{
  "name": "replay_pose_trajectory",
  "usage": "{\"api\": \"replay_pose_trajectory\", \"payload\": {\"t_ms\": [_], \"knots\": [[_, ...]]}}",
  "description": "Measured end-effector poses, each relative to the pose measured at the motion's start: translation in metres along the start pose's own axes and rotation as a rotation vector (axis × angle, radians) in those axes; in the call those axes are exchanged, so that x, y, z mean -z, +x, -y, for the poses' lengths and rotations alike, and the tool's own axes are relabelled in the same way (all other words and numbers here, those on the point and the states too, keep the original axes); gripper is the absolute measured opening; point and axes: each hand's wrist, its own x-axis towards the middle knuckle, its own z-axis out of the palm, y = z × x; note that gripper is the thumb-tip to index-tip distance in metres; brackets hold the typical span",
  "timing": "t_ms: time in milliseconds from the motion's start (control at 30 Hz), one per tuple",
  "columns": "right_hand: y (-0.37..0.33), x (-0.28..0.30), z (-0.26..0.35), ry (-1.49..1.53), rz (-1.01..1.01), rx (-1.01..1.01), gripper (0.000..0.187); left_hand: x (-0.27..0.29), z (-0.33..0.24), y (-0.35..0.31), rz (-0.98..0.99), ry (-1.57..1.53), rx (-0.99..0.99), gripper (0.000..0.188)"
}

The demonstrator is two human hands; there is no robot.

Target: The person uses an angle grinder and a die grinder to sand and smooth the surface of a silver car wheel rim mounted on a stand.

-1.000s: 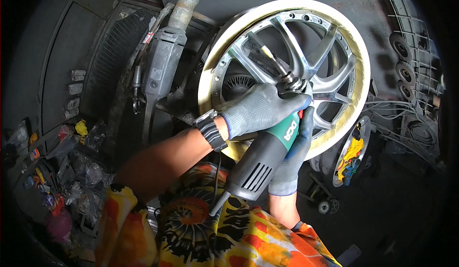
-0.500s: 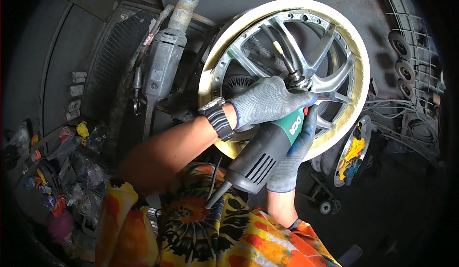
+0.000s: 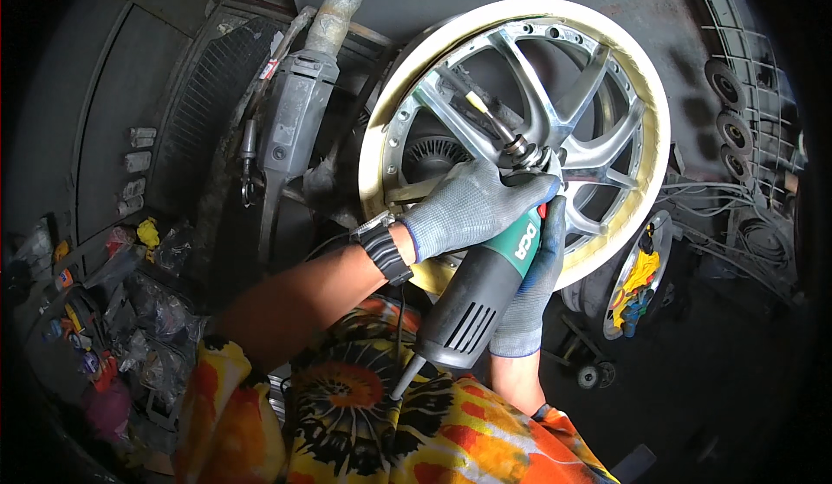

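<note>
A green and black angle grinder (image 3: 472, 306) slants across the front of a spoked metal wheel (image 3: 579, 103), whose rim is covered in pale yellow. My left hand (image 3: 472, 207), in a grey knit glove, closes over the grinder's front end. Beneath and to the right, my right hand (image 3: 536, 298), in a grey and blue glove, grips the green part of the body. From the grinder's head a metal spindle (image 3: 496, 124) with a pale yellow band points up and left over the spokes. Its far tip is blurred. The gloves partly hide the grinder's head.
Left of the wheel stands a large grey machine (image 3: 299, 120) with a round wheel on top. Plastic bags and odd items (image 3: 156, 311) lie at the lower left. A wire rack (image 3: 754, 94) with small discs is at right, near cables (image 3: 763, 241) and another rim (image 3: 641, 285) holding yellow cloth.
Both hands and the grinder have shifted slightly; the grinder's front end moved a little left. Its spindle now lies lower and further left over the spokes. The wheel has stayed put.
</note>
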Motion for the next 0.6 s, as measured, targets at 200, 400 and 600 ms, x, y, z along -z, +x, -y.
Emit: {"api": "replay_pose_trajectory", "payload": {"t_ms": [200, 400, 600], "knots": [[0.004, -0.001, -0.001, 0.021, 0.079, 0.074, 0.050, 0.006, -0.007, 0.015, 0.099, 0.048, -0.096, 0.051], [0.004, 0.002, -0.006, 0.034, 0.103, 0.039, 0.051, 0.010, -0.002, 0.014, 0.117, 0.136, -0.051, 0.051], [-0.002, 0.000, 0.004, -0.008, 0.017, 0.033, 0.052, 0.002, -0.008, 0.006, 0.064, -0.038, -0.039, 0.051]]}}
